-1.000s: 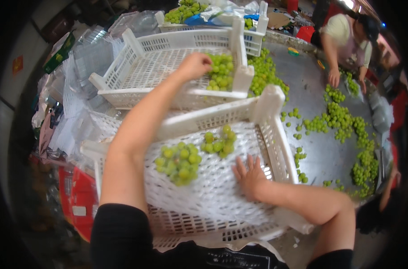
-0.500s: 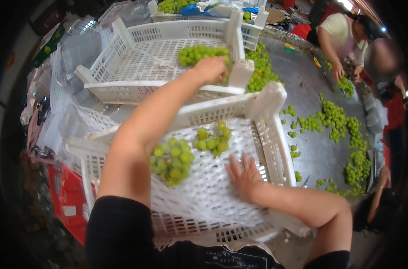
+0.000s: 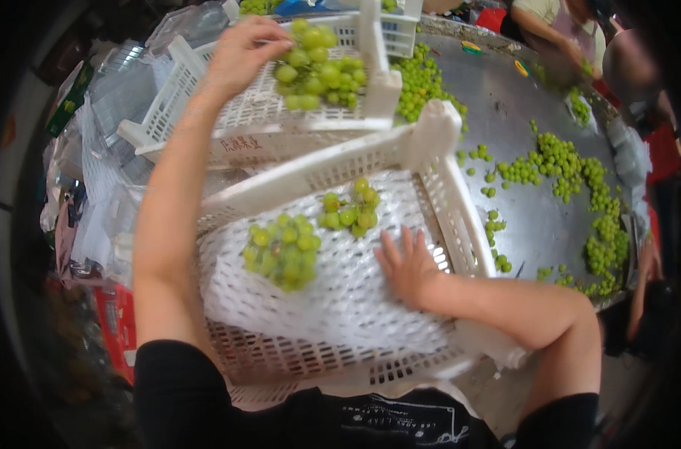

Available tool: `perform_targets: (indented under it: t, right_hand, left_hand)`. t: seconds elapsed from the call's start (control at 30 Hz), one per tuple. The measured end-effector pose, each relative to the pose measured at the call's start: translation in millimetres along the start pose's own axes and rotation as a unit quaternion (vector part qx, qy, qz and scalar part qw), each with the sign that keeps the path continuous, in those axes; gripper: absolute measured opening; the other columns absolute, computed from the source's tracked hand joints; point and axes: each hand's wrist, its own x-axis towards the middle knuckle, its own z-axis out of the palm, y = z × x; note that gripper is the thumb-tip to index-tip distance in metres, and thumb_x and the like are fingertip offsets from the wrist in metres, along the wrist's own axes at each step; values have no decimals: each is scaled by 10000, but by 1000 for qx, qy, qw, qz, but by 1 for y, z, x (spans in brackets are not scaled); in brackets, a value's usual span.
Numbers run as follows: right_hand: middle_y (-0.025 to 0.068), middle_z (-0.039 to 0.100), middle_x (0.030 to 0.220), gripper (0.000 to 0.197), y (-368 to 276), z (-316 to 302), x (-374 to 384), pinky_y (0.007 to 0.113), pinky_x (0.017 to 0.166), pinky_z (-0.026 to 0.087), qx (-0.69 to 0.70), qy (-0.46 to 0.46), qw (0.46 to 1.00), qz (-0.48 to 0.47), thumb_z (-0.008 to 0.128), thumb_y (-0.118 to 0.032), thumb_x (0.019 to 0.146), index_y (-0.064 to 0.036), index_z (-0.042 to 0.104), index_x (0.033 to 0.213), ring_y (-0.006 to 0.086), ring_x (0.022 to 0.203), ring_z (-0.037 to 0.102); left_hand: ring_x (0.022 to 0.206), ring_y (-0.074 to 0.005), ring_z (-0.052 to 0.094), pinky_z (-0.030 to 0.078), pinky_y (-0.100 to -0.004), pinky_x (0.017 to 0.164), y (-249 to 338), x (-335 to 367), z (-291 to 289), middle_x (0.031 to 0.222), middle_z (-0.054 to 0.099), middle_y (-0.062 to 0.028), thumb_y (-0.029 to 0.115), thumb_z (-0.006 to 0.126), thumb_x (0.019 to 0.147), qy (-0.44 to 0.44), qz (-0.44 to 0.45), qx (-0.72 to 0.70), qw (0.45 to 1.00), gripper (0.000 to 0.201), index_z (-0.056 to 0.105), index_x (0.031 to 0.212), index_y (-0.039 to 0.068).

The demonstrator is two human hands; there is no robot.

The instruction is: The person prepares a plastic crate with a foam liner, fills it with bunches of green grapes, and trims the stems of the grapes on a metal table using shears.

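Grape bunch [image 3: 311, 57] | left hand [image 3: 247, 58]: grip pinching it | right hand [image 3: 413, 271]: spread on netting [image 3: 348, 295]

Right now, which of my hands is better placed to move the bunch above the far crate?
Probably your left hand: its fingers appear to pinch the grape bunch over the far crate. Your right hand rests spread on the white netting in the near crate, away from that bunch.

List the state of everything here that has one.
Left bare hand, pinching a green grape bunch
Right bare hand, spread open
White mesh sheet, spread out under two green grape bunches
Near white plastic crate, open-topped, lined
Far white plastic crate, open-topped, grapes inside
Grey metal table, strewn with green grapes
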Motion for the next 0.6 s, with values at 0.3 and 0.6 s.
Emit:
perform_targets:
  t: [0.3,0.6]
  right_hand:
    - [209,221,1424,690,-26,-51,-54,599,982,258,109,-124,960,-226,521,-282,818,-66,218,1400,457,1261,274]
    - [166,314,1385,488,-50,-11,-66,569,991,292,140,-126,943,-276,429,-312,884,-157,367,1343,416,1215,357]
  left_hand:
    - [819,-156,565,471,-303,741,110,-115,33,848,580,-50,85,638,758,-294,16,-35,955,75,631,776,13]
    - [807,-241,591,481,-373,717,113,-110,84,838,603,-94,232,634,772,-378,73,72,920,165,643,802,69]
